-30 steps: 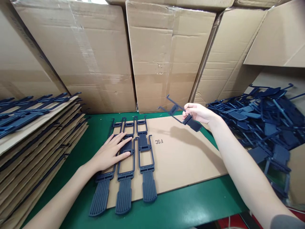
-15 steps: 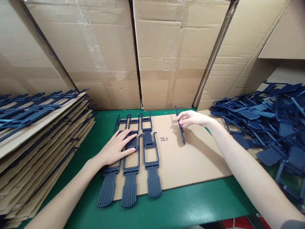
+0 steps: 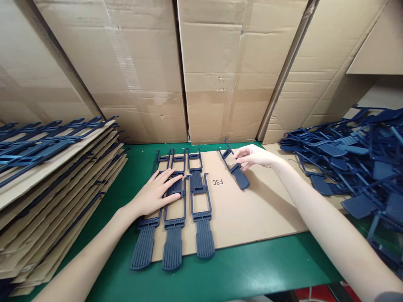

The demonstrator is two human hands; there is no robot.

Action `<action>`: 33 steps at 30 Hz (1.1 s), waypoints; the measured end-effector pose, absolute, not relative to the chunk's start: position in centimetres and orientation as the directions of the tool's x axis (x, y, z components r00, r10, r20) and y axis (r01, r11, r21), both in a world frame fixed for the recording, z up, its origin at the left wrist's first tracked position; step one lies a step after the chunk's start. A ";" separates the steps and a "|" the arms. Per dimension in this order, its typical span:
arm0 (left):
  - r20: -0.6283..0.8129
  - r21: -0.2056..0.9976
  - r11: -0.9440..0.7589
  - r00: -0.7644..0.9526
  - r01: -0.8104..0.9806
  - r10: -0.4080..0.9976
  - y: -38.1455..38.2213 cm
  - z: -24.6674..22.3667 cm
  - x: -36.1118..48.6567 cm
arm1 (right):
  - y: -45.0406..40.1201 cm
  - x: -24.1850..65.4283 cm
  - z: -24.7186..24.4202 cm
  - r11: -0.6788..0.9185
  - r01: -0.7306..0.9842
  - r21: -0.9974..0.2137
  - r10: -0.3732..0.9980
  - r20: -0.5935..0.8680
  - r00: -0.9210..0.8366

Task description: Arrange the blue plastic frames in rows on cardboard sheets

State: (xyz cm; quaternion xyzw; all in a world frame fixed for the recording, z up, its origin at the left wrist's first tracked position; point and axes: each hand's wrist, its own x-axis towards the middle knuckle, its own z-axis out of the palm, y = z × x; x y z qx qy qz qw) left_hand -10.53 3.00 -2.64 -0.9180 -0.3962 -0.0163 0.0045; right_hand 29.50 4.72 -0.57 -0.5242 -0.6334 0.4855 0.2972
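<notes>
My left hand [image 3: 159,191] lies with its fingers spread over dark blue plastic frames [image 3: 174,243] on the left part of a flat cardboard sheet [image 3: 264,214]. Another such frame [image 3: 202,201] is beside it, its ribbed end toward me. Between its thumb and fingers my right hand [image 3: 252,157] pinches the edge of a single blue piece [image 3: 241,176]. That piece is tilted over the sheet, right of the printed letters, with its broad end toward me.
At the left a tall stack of cardboard sheets [image 3: 78,188] has blue pieces between and on top. A tangled heap of blue pieces [image 3: 346,147] lies at the right. Big cardboard boxes [image 3: 226,84] stand behind the green table [image 3: 252,268].
The piece in my right hand has turned from edge-on to showing its flat, open frame. My left hand stays on the laid-out frames. The view has shifted slightly.
</notes>
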 end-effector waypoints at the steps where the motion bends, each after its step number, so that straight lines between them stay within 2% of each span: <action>1: 0.032 0.002 -0.686 0.686 0.728 0.727 3.0 -2.7 -10.5 | 4.9 29.6 -0.9 -0.008 0.445 -0.895 0.961 -0.130 -0.243; 4: 0.037 0.000 -0.688 0.688 0.726 0.725 3.0 -2.7 -10.5 | 5.4 29.8 -1.6 0.031 0.682 -0.730 0.981 -0.107 -0.159; 7: 0.039 0.008 -0.688 0.687 0.726 0.726 3.0 -2.5 -10.4 | 5.4 29.7 -1.7 -0.014 0.786 -0.618 0.982 -0.158 -0.107; 9: 0.035 0.015 -0.685 0.684 0.728 0.728 2.9 -2.5 -10.4 | 5.1 29.5 -1.5 -0.032 0.796 -0.604 0.962 -0.235 -0.140; 11: 0.032 0.019 -0.683 0.682 0.730 0.730 2.9 -2.4 -10.3 | 4.8 29.1 -1.2 0.024 0.807 -0.590 0.945 -0.249 -0.210; 17: 0.049 0.031 -0.686 0.685 0.727 0.727 2.9 -2.6 -10.5 | 4.1 26.6 -1.2 0.269 0.806 -0.528 0.923 -0.098 -0.373; 22: 0.073 0.033 -0.697 0.694 0.716 0.716 3.1 -2.9 -10.7 | 3.8 24.7 -2.4 0.299 0.783 -0.546 0.939 0.022 -0.343; 33: 0.046 0.015 -0.689 0.688 0.725 0.725 2.9 -2.7 -10.5 | 4.1 23.4 -3.8 0.367 0.779 -0.508 0.929 0.152 -0.339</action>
